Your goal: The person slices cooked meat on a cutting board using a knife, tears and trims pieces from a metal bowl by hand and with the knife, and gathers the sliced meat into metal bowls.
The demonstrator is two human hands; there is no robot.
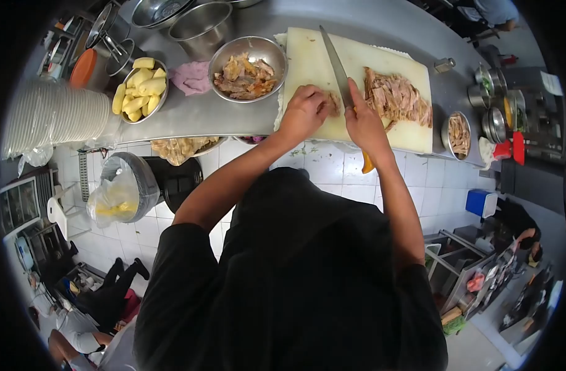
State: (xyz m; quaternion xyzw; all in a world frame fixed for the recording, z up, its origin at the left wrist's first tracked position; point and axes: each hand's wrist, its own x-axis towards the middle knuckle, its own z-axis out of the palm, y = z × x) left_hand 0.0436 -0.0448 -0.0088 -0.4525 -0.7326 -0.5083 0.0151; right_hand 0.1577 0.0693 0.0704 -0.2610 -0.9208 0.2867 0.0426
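A steel counter (184, 114) carries a cutting board (303, 65), bowls (267, 54) and pink cloth (191, 78).

One wide view from the head looks forward and down on the near hands (304, 114) and surface (187, 114).

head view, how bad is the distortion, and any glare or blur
Head view: strong fisheye distortion bows the steel counter, and the corners fall to black; head view: pale glare shows on the white floor tiles; head view: the knife and sliced meat read fairly clearly, while detail softens toward the rim.
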